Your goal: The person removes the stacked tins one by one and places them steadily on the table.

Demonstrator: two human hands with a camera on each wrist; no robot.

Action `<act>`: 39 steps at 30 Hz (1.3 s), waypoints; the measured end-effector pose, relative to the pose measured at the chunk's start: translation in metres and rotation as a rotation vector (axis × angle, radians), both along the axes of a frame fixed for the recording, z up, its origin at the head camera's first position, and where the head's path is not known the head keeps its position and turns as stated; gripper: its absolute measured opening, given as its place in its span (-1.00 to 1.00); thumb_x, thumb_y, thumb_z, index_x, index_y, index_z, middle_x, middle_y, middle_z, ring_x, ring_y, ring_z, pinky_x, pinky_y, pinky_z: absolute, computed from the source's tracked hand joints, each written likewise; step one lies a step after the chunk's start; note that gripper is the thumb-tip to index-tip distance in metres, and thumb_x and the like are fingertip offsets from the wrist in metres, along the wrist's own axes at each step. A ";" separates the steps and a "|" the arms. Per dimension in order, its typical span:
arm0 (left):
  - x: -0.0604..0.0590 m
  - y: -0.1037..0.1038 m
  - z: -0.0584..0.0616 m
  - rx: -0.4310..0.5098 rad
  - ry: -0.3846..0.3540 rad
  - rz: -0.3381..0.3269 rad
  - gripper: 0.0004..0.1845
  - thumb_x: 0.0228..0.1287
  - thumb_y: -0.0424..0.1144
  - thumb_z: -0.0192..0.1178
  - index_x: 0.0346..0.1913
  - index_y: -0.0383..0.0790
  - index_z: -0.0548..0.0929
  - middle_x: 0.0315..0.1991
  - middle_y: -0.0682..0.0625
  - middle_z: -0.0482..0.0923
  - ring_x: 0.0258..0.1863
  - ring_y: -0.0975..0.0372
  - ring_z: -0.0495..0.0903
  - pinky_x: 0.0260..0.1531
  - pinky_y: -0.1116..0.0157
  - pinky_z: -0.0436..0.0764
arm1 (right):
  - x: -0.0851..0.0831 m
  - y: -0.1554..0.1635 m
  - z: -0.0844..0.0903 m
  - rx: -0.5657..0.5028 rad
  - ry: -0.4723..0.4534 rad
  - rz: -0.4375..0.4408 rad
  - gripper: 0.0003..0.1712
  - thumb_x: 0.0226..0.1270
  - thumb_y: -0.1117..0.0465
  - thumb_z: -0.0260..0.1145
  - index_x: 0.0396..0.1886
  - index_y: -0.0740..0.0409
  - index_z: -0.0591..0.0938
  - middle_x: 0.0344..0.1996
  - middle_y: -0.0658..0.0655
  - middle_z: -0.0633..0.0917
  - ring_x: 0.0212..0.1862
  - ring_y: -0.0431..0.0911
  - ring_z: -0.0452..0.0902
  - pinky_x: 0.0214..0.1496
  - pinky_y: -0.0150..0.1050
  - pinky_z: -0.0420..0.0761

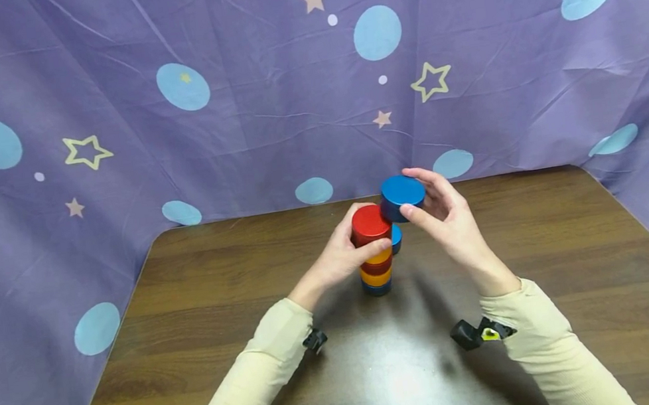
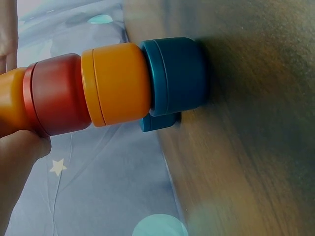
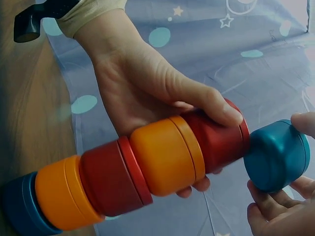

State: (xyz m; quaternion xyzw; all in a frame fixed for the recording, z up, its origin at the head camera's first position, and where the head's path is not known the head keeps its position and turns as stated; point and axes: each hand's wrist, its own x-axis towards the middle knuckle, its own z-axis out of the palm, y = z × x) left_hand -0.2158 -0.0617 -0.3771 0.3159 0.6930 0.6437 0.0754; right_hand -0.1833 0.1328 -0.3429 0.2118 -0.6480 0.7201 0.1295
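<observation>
A column of round lidded tins stands on the table: a blue tin (image 2: 179, 76) at the bottom, then an orange tin (image 2: 120, 83), a red tin (image 3: 110, 177), another orange tin (image 3: 162, 157) and a red tin (image 1: 371, 222) on top. My left hand (image 1: 339, 254) grips the column near its top, thumb and fingers around the upper tins. Between thumb and fingers, my right hand (image 1: 449, 221) holds a blue tin (image 1: 403, 192) beside the top red tin's upper edge. Whether these two touch, I cannot tell. One more blue tin (image 1: 397, 238) is partly hidden behind the column.
The brown wooden table (image 1: 218, 268) reaches back to a purple curtain (image 1: 265, 102) printed with stars and dots. A black wrist camera (image 1: 466, 335) sits at the right cuff, and another small black device (image 1: 315, 340) at the left cuff.
</observation>
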 end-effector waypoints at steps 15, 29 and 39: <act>0.000 0.000 -0.001 -0.010 -0.001 0.000 -0.50 0.24 -0.49 0.23 0.20 -0.33 0.32 0.00 -0.21 0.49 -0.06 0.12 0.52 0.02 0.18 0.52 | -0.001 0.014 -0.009 0.001 -0.043 -0.035 -0.40 0.24 0.55 0.24 0.30 0.38 0.36 0.06 0.14 0.57 0.00 -0.06 0.52 0.02 -0.35 0.51; 0.001 0.000 -0.002 0.006 0.001 -0.004 -0.51 0.23 -0.51 0.23 0.19 -0.34 0.31 -0.01 -0.21 0.49 -0.08 0.13 0.53 0.01 0.18 0.51 | -0.004 0.023 -0.029 0.040 -0.092 -0.057 -0.36 0.18 0.54 0.30 0.28 0.38 0.37 0.14 0.09 0.53 0.12 -0.14 0.46 0.16 -0.37 0.40; 0.001 0.001 -0.002 0.020 0.012 -0.002 -0.50 0.21 -0.51 0.25 0.18 -0.35 0.32 -0.02 -0.22 0.49 -0.09 0.14 0.53 0.01 0.17 0.52 | -0.005 0.030 -0.040 0.048 -0.104 -0.095 -0.38 0.17 0.54 0.32 0.26 0.37 0.40 0.02 0.01 0.59 0.07 -0.16 0.49 0.13 -0.39 0.41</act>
